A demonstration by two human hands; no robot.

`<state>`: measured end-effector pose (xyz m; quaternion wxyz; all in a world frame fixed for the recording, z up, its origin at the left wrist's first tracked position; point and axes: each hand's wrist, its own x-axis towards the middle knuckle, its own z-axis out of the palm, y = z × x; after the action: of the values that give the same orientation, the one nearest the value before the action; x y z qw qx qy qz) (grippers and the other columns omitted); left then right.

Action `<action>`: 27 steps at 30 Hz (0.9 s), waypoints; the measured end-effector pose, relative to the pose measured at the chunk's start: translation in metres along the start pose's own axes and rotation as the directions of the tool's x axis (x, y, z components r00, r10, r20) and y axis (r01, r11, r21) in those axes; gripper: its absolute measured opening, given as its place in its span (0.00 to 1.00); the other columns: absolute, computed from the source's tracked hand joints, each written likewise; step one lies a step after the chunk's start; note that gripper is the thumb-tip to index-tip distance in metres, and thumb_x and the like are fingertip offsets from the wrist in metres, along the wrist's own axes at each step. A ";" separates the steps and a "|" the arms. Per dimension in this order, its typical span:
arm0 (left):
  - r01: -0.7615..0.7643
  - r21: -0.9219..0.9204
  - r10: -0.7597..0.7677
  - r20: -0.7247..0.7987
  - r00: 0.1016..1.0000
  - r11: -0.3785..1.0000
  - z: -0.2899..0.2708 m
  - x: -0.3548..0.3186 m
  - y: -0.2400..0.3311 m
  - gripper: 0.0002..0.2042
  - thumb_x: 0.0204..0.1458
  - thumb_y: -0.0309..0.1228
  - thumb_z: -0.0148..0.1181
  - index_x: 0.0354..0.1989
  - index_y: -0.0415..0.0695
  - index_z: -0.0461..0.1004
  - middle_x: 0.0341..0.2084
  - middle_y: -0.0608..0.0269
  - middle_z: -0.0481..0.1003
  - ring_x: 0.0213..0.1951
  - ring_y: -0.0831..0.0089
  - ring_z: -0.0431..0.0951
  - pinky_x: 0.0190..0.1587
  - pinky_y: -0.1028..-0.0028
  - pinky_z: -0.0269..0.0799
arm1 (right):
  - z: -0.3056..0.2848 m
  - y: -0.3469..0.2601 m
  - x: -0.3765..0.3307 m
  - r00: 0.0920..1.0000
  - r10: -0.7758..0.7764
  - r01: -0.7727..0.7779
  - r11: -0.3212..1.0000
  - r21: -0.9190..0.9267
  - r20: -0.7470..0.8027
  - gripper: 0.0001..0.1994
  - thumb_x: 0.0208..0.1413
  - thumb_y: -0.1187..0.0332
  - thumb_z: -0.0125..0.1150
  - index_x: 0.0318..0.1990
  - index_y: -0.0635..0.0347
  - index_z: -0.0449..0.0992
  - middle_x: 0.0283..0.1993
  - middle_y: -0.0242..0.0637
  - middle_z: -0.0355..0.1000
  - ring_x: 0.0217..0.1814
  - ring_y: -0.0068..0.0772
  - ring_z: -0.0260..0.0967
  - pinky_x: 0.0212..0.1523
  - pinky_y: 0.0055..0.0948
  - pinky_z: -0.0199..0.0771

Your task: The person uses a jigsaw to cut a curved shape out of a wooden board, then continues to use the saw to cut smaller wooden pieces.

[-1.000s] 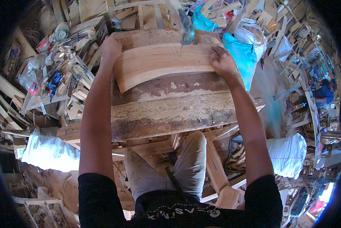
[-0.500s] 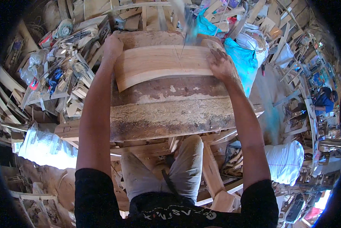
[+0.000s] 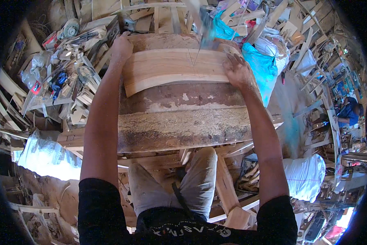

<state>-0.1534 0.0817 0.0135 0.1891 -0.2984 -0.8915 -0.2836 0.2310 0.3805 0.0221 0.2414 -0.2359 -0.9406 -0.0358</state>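
Observation:
A pale, curved wooden board (image 3: 167, 67) lies across the worktable (image 3: 183, 130), with thin dark lines drawn near its middle. My left hand (image 3: 122, 48) is closed round the board's far left end; its fingertips are partly hidden. At the other end, my right hand (image 3: 237, 70) holds the board with its fingers bent over the top face. Between the hands, a narrow upright blade (image 3: 199, 52) meets the board by the drawn lines. Above it hangs a blurred bluish part (image 3: 207, 30).
Sawdust covers the worktable's near strip. Scrap wood (image 3: 83, 98) is heaped at left beside a plastic bottle (image 3: 34, 83). A turquoise bag (image 3: 259, 67) stands close to my right hand, and a white sack (image 3: 304, 175) lies lower right. Another person (image 3: 347, 112) is at far right.
The view has shifted slightly. Both hands keep their hold on the board, and no clear movement of it against the blade shows.

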 end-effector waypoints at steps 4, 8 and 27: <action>-0.034 -0.018 0.034 -0.050 0.998 0.999 0.000 0.002 -0.020 0.21 0.56 0.24 0.56 0.60 0.44 0.76 0.53 0.36 0.78 0.54 0.40 0.80 0.58 0.51 0.77 | 0.008 -0.010 0.007 0.996 0.051 -0.050 0.999 -0.015 0.074 0.33 0.69 0.40 0.51 0.76 0.41 0.64 0.79 0.55 0.58 0.80 0.62 0.55 0.76 0.58 0.57; -0.006 0.020 0.007 -0.016 1.000 1.000 -0.008 -0.006 0.022 0.21 0.58 0.26 0.54 0.61 0.45 0.76 0.55 0.38 0.77 0.57 0.42 0.78 0.60 0.49 0.75 | 0.025 0.011 0.005 0.983 0.141 -0.138 0.990 -0.035 0.116 0.35 0.68 0.36 0.49 0.78 0.36 0.59 0.82 0.49 0.53 0.83 0.63 0.46 0.76 0.68 0.49; -0.165 0.021 0.157 0.215 0.964 0.986 -0.012 -0.135 0.163 0.30 0.67 0.50 0.40 0.73 0.49 0.65 0.73 0.41 0.58 0.76 0.45 0.53 0.77 0.41 0.40 | 0.012 -0.007 0.007 0.999 0.044 -0.044 0.997 -0.066 0.006 0.31 0.70 0.43 0.50 0.72 0.52 0.69 0.76 0.44 0.65 0.79 0.50 0.59 0.76 0.46 0.60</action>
<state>0.0542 0.1244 0.0181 0.1209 -0.3947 -0.8847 -0.2167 0.2167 0.3794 0.0148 0.2309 -0.2645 -0.9344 -0.0608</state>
